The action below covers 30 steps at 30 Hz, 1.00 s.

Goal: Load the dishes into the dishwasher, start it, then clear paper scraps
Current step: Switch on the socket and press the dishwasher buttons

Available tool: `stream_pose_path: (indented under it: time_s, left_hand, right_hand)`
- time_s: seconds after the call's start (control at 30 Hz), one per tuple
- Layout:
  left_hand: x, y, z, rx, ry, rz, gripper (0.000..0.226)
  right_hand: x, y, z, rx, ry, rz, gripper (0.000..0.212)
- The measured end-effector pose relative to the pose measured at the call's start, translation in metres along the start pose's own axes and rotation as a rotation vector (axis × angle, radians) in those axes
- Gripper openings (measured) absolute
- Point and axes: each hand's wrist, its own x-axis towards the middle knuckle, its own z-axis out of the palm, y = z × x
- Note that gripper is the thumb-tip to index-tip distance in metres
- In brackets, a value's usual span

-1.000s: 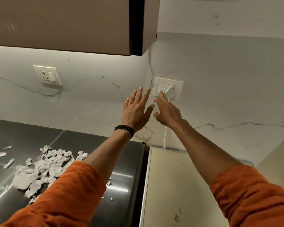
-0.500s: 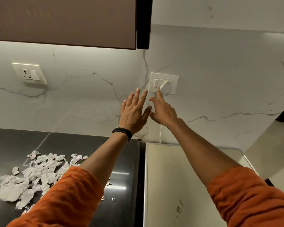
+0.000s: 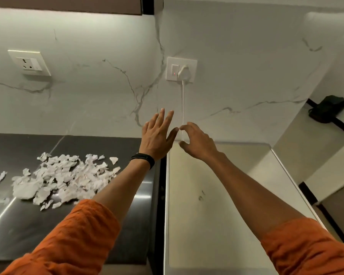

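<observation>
The wall switch (image 3: pixel 174 70) at upper centre of the frame shows a small red light beside the white plug (image 3: pixel 184 73). From this I judge that the power is on. The cable (image 3: pixel 183 104) drops to the pale appliance top (image 3: pixel 216 195) at lower centre. This is probably the dishwasher, though only its top surface shows, so neither the loaded dishes nor a running cycle can be confirmed.

Both hands hang below the socket, in front of the wall. The left hand (image 3: pixel 157 135) is released, with straight, spread fingers. The right hand (image 3: pixel 199 141) is loosely curled, its forefinger and thumb apart on either side of the cable, grasping nothing.

The paper scraps (image 3: pixel 64 179) lie heaped on the dark worktop (image 3: pixel 28 231) at the left of the frame, not yet cleared. That step seems to be what remains.
</observation>
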Motion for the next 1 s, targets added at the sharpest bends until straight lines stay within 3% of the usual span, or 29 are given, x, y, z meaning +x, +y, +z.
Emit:
stream_pose_path:
  time_s: [0.33, 0.6, 0.73, 0.87, 1.0]
  left_hand:
    - [-0.170, 0.055, 0.041, 0.032, -0.115, -0.101, 0.061]
    - [-0.303, 0.075, 0.071, 0.054, -0.350, -0.109, 0.062]
    - [-0.350, 0.068, 0.087, 0.073, -0.500, -0.096, 0.065]
    - [-0.383, 0.055, 0.105, 0.080, -0.620, -0.070, 0.082]
    - [-0.401, 0.034, 0.123, 0.144, -0.589, 0.015, 0.107]
  right_hand:
    - [-0.176, 0.053, 0.038, 0.076, -0.168, -0.040, 0.052]
    - [-0.310, 0.098, 0.087, 0.043, -0.379, 0.036, 0.056]
    - [-0.356, 0.115, 0.107, 0.001, -0.510, 0.089, 0.073]
    - [-0.384, 0.128, 0.126, -0.157, -0.508, 0.010, 0.091]
    - [-0.396, 0.142, 0.143, -0.260, -0.511, -0.056, 0.117]
